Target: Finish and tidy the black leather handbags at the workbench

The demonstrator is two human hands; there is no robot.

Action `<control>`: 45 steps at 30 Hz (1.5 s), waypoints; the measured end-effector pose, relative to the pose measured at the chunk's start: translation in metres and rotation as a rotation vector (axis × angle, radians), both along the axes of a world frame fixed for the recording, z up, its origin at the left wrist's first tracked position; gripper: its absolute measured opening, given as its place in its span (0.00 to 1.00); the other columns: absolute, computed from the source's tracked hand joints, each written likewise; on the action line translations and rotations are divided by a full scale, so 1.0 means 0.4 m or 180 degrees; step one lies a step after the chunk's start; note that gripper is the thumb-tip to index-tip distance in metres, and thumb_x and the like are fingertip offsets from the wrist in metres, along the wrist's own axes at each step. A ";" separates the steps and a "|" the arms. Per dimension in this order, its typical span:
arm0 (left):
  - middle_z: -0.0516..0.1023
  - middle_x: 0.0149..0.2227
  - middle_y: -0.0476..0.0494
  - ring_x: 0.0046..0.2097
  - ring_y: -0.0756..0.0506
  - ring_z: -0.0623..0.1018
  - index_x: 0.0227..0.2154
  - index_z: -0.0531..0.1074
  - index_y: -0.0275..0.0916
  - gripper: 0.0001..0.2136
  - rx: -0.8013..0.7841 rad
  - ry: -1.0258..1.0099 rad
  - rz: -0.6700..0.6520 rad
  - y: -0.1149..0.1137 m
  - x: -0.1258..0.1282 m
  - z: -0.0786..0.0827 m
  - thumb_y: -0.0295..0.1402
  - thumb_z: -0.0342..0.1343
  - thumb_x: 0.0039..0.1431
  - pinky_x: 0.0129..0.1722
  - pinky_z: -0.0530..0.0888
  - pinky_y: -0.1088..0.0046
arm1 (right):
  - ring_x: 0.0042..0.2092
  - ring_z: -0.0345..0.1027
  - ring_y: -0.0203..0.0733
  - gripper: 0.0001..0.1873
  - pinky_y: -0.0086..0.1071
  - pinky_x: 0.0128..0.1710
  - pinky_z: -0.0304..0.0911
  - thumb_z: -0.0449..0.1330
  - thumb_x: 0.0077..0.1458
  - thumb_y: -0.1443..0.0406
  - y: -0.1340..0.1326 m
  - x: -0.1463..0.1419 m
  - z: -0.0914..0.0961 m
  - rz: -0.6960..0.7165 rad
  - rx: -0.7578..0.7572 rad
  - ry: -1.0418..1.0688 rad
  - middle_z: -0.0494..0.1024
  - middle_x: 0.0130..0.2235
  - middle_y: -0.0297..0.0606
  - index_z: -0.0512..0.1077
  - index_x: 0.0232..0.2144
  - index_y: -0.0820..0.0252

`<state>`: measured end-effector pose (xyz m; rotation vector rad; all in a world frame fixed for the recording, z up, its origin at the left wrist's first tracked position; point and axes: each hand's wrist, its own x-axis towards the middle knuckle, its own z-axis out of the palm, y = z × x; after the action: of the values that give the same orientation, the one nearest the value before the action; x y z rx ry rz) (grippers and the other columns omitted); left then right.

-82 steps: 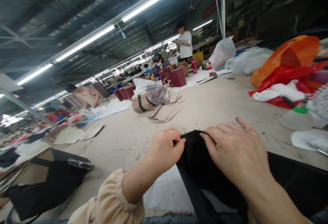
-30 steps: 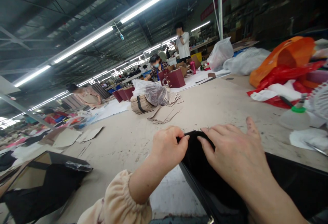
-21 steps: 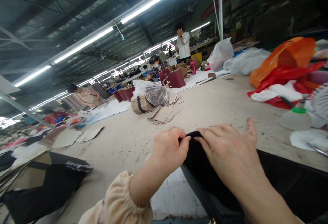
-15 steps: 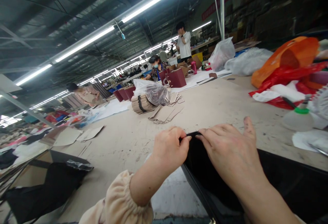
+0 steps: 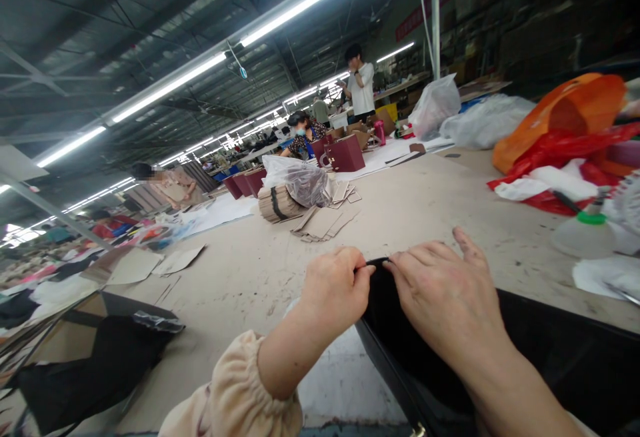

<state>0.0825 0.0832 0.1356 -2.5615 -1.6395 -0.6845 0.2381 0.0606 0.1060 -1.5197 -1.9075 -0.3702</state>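
A black bag (image 5: 565, 350) with a dark, open inside lies at the lower right of the head view. My left hand (image 5: 337, 287) pinches the far corner of its rim between thumb and curled fingers. Just to the right, my right hand (image 5: 445, 287) grips the same edge with its fingertips, its thumb raised away from the bag. A short stretch of black rim shows between the two hands. My right forearm lies across the bag and hides part of it. A bit of gold-coloured metal (image 5: 418, 430) shows at the bag's near edge.
Cardboard pieces (image 5: 325, 222) and a banded bundle (image 5: 277, 204) lie ahead. Maroon bags (image 5: 345, 152) stand beyond, near co-workers. On the right are an orange bag (image 5: 560, 114) and a green-collared bottle (image 5: 585, 230). Black material (image 5: 95, 364) lies at left.
My right thumb and the back of my right hand have shifted slightly left. Both hands keep hold of the black rim. The whole view has moved very little.
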 end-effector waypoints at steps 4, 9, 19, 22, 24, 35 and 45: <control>0.75 0.25 0.50 0.29 0.49 0.72 0.24 0.69 0.39 0.06 0.0004 -0.0002 -0.0021 -0.002 0.001 0.000 0.32 0.55 0.56 0.29 0.62 0.73 | 0.39 0.69 0.46 0.10 0.57 0.58 0.40 0.56 0.58 0.65 0.001 0.016 -0.003 0.0213 -0.0130 -0.0105 0.79 0.35 0.37 0.75 0.40 0.58; 0.74 0.25 0.50 0.28 0.49 0.72 0.25 0.68 0.39 0.06 0.0041 0.0032 -0.0079 -0.005 0.001 -0.001 0.31 0.54 0.56 0.29 0.62 0.73 | 0.44 0.69 0.45 0.15 0.57 0.60 0.37 0.56 0.57 0.68 -0.004 0.018 0.004 0.0502 -0.0207 0.0024 0.79 0.40 0.36 0.72 0.47 0.56; 0.76 0.26 0.50 0.29 0.49 0.74 0.27 0.70 0.40 0.04 -0.0097 -0.0130 -0.0088 -0.007 -0.002 0.002 0.31 0.53 0.57 0.30 0.66 0.73 | 0.39 0.69 0.45 0.08 0.59 0.60 0.32 0.60 0.55 0.63 0.004 0.008 -0.002 0.0256 0.0021 0.0099 0.80 0.35 0.34 0.76 0.39 0.53; 0.78 0.30 0.50 0.33 0.48 0.76 0.36 0.70 0.40 0.08 -0.0429 -0.0544 -0.0093 -0.013 -0.011 0.007 0.33 0.59 0.53 0.35 0.69 0.73 | 0.38 0.69 0.45 0.06 0.59 0.59 0.30 0.61 0.54 0.64 0.006 0.005 -0.005 0.0238 0.0074 0.0127 0.80 0.33 0.32 0.76 0.37 0.53; 0.79 0.33 0.48 0.35 0.46 0.77 0.42 0.69 0.40 0.18 -0.0751 -0.0703 0.0041 -0.016 -0.019 0.011 0.35 0.64 0.47 0.35 0.70 0.72 | 0.38 0.69 0.44 0.06 0.58 0.59 0.31 0.62 0.53 0.63 0.006 0.004 -0.007 0.0229 0.0116 0.0155 0.80 0.33 0.32 0.76 0.35 0.53; 0.79 0.26 0.50 0.28 0.49 0.73 0.27 0.78 0.41 0.08 -0.0868 -0.0331 0.0103 -0.020 -0.015 0.030 0.37 0.57 0.55 0.27 0.65 0.74 | 0.38 0.70 0.44 0.05 0.58 0.59 0.32 0.61 0.55 0.64 0.007 0.003 -0.006 0.0213 0.0096 0.0235 0.80 0.34 0.32 0.77 0.35 0.53; 0.79 0.26 0.50 0.28 0.48 0.73 0.27 0.78 0.43 0.04 -0.0871 0.0006 0.0146 -0.011 -0.011 0.036 0.37 0.60 0.51 0.27 0.64 0.74 | 0.37 0.69 0.44 0.05 0.57 0.60 0.36 0.60 0.56 0.65 0.005 -0.007 -0.003 0.0149 0.0086 0.0198 0.80 0.34 0.32 0.77 0.33 0.54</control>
<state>0.0782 0.0789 0.1501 -2.6885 -1.9057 -0.4843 0.2352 0.0627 0.1046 -1.4499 -1.8791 -0.3229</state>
